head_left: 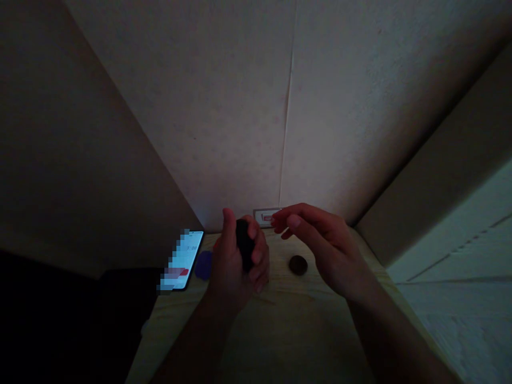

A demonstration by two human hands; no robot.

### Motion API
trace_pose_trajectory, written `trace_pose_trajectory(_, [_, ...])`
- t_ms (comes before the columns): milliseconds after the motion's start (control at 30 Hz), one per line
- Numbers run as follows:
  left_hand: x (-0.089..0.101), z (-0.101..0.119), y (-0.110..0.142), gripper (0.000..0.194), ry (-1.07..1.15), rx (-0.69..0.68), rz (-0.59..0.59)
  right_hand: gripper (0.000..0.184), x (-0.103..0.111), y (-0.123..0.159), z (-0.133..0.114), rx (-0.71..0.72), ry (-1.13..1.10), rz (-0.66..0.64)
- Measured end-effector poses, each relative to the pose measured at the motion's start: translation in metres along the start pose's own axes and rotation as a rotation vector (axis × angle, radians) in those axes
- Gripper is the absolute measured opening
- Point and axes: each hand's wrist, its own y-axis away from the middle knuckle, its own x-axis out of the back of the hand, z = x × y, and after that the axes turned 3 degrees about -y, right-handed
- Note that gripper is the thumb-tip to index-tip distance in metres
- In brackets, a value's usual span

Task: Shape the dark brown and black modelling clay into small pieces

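My left hand [240,261] is closed around a dark, rounded object [245,245], its thumb pointing up; the object's kind is not clear in the dim light. Just to the right of it, my right hand [320,240] hovers with fingers loosely curved and apart, and nothing shows in it. A small dark brown disc [298,265] lies on the wooden tabletop [288,330] below my right fingers. Next to my left wrist is a flat purple-blue piece [204,265], partly covered by the hand. A bit of something red [216,245] peeks out behind that hand.
A phone [188,261] with a lit screen lies at the table's left edge. Against the wall [240,106] at the back sits a small pale rectangular item with a reddish middle [262,217]. A pale panel [452,224] stands along the right side.
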Motion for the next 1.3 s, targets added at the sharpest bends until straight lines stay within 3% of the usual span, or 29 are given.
trace_pose_trajectory(200, [0.007,-0.002,-0.002,0.069,0.132,0.042,-0.052,0.027,-0.001,0.001,0.002,-0.022,0.02,-0.036])
trace_pose_trajectory(400, [0.003,-0.003,-0.004,0.07,0.048,0.039,0.034,0.026,0.0,0.001,0.002,-0.018,0.027,-0.052])
trace_pose_trajectory(667, [0.008,-0.007,-0.002,0.072,0.069,0.082,-0.073,0.027,0.0,0.001,0.002,-0.007,0.056,-0.047])
trace_pose_trajectory(967, [-0.002,-0.005,-0.009,0.044,0.03,-0.037,0.124,0.025,0.0,0.001,0.003,-0.015,0.077,-0.032])
trace_pose_trajectory(1300, [-0.002,-0.003,-0.005,0.058,-0.078,-0.136,0.129,0.023,-0.001,0.0,0.002,-0.057,0.095,0.001])
